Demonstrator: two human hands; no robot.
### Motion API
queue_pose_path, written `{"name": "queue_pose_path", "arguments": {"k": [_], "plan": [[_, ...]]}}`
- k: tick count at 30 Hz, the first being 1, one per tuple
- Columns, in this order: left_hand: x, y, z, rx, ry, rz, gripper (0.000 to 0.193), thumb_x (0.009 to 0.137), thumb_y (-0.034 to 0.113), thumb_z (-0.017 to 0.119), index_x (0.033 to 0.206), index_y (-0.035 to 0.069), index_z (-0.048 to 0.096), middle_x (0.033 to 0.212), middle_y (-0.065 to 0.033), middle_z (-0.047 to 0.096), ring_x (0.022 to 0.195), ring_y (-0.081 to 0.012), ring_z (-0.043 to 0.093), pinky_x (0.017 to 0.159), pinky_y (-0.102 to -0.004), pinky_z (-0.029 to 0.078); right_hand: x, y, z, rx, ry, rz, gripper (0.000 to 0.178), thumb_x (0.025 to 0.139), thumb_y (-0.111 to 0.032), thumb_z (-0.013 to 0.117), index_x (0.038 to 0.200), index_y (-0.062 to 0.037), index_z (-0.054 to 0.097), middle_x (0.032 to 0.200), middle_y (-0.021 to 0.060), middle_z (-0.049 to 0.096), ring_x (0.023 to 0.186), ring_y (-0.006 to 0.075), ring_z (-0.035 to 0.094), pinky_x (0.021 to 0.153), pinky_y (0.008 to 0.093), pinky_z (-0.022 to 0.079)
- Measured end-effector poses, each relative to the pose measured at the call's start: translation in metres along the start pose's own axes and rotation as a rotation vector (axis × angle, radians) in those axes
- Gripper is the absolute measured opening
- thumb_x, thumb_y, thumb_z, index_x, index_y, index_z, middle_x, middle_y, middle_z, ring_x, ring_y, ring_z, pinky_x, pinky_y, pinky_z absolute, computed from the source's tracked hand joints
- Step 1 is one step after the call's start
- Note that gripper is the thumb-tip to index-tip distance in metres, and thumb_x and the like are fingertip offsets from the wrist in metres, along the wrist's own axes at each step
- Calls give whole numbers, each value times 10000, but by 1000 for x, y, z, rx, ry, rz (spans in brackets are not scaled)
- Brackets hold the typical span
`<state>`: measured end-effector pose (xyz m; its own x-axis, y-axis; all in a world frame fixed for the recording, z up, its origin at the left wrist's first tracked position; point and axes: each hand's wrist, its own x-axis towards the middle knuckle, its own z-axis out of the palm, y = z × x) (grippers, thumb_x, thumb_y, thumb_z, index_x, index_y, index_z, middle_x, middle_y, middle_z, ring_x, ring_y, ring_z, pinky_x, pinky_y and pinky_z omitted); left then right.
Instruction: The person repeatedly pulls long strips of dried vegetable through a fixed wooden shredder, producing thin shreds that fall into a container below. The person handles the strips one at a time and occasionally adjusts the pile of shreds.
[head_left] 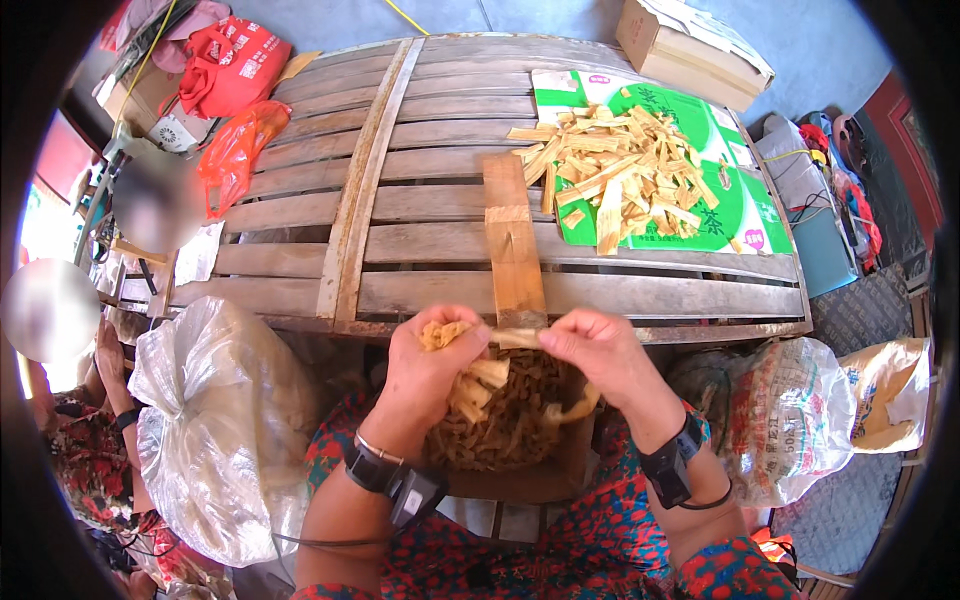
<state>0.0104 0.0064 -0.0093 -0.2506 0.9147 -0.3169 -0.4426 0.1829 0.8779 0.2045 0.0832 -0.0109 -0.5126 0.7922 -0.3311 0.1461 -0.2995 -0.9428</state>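
My left hand [432, 365] is closed around a bunch of pale yellow dried strips [483, 382], some poking out below the fingers. Between both hands stretches one flat strip [517, 338], its right end pinched by the thumb and fingers of my right hand [603, 352]. A longer curled strip [578, 405] hangs below the right hand. Under the hands, an open box [520, 484] on my lap contains many brownish-yellow pieces [500, 432]. Just ahead, a narrow wooden board [514, 262] reaches to the table's front edge. What exactly the strips are, I cannot tell.
On the slatted table [430, 245], a heap of yellow strips [630, 165] lies on green cardboard [575, 232]. A cardboard box [690, 55] stands behind. Bulging bags flank me, a clear plastic bag [215, 430] and a woven sack [775, 420]. Another person's arm [110, 365] shows at left.
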Motion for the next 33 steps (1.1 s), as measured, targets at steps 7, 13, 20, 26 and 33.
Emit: {"name": "queue_pose_path", "arguments": {"k": [7,13,20,26,33], "plan": [[65,-50,-5,321,96,82,191,837,88,684,1015,41,631,763,-30,623,640,-100,583,545,-249,489,60,39,-10,-789,367,-393,204,833,-206,695,858,-24,606,739,132,645,649,160,596,633,324,483],[35,-26,-5,779,-2,331,447,712,395,771,992,60,674,765,-170,663,749,-266,669,711,-368,520,52,26,-26,-627,408,-351,135,872,-129,655,812,-45,568,752,-11,530,730,92,484,694,250,434],[17,-25,-2,577,44,876,347,787,341,670,924,23,661,950,-113,647,975,-321,587,865,-403,428,13,16,8,-594,282,-560,152,857,-34,655,785,-26,522,712,17,458,636,122,435,583,265,384],[16,-33,17,218,-161,201,126,800,83,600,844,-24,649,706,-136,622,640,-199,594,584,-336,467,2,10,20,-824,-121,-870,108,752,-4,656,758,-20,549,732,133,524,629,300,500,561,374,380],[-25,5,11,181,-1066,20,282,885,366,647,1013,125,719,660,20,563,606,-73,492,541,-252,400,-21,-6,14,-323,140,-452,184,916,-148,539,789,-17,564,745,-2,528,680,83,460,615,239,392]]}}
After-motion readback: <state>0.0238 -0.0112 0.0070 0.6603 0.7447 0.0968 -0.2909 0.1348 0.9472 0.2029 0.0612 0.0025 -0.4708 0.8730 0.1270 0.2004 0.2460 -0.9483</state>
